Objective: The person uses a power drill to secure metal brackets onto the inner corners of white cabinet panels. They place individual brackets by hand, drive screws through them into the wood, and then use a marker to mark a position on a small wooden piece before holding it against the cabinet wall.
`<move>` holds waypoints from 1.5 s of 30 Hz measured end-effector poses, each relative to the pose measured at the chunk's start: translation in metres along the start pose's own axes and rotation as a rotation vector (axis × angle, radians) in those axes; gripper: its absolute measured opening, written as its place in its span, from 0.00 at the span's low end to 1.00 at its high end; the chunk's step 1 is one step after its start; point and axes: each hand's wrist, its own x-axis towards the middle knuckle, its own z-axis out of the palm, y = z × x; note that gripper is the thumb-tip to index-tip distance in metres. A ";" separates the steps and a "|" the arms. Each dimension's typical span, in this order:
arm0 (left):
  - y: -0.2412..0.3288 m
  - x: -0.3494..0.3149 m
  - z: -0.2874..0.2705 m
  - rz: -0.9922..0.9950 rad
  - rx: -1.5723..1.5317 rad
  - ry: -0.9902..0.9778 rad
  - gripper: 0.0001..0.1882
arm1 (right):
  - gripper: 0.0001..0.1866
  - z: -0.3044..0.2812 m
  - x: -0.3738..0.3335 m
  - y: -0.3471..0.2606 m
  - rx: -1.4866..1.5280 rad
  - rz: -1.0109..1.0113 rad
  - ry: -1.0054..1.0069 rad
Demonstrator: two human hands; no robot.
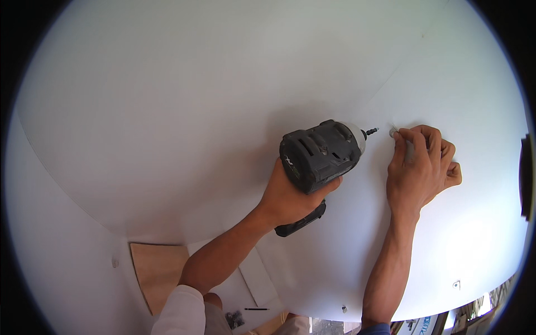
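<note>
My left hand (296, 195) is wrapped round the grip of a dark cordless driver (321, 153), which has a pale nose. From its front a short bit (371, 132) points right, toward my right hand (421, 159). The thumb and index finger of that hand pinch a small pale round piece (393, 132) against the white panel (223, 95). A little gap separates the bit's tip from the piece. What exactly the piece is cannot be made out, as my fingertips partly cover it.
A brown board (159, 273) leans at lower left. Near the bottom lies a black pencil-like stick (257, 309). Small fittings (456, 285) sit on the white surface at lower right. A dark object (526, 178) shows at the right rim.
</note>
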 end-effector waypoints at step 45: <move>0.001 0.000 0.001 -0.063 0.046 0.060 0.13 | 0.06 0.006 -0.005 -0.010 0.119 -0.021 0.033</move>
